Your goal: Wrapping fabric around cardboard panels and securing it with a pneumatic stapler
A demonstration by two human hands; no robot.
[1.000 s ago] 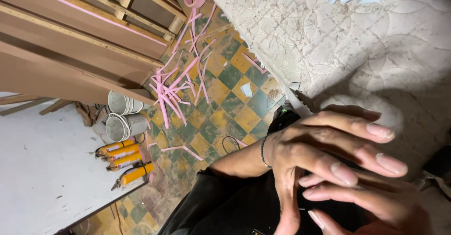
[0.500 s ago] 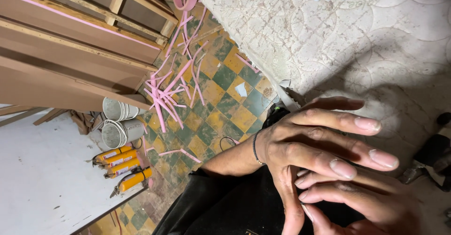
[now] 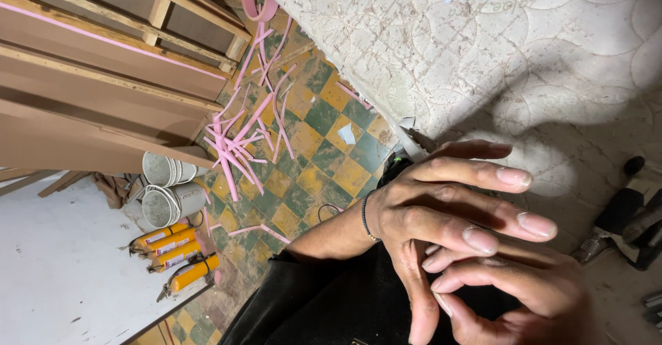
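While the left hand (image 3: pixel 434 210) is lying across the right hand (image 3: pixel 524 297) at the near right, both are staying loose and empty: fingers half spread and slightly bent, closing on nothing but each other, the left fingers resting over the right knuckles. A thin dark band (image 3: pixel 365 215) is circling the left wrist, and the hands are hovering over black trousers (image 3: pixel 331 310).

Nearest to them is the cream quilted cover (image 3: pixel 496 62), spreading from just beside the fingertips away to the far right. It is looking soft and thick, probably limp and bulky rather than heavy, with a stitched surface that should be giving skin a good purchase. An edge or a bunched fold would likely be the sensible place to grip, since the flat middle is offering nothing to pinch.

To the left, pink strips (image 3: pixel 241 138) are lying scattered over the green and yellow tiled floor (image 3: pixel 331 124), with stacked pale cups (image 3: pixel 169 186) and orange tubes (image 3: pixel 176 255) beside wooden frames (image 3: pixel 103 83).

Compared with the earlier frames, the hands are keeping the same layered pose and are still holding nothing. They are sitting slightly further left in the view, and more of the dark tools (image 3: pixel 624 210) at the right edge is showing. Nothing on the floor is moving.
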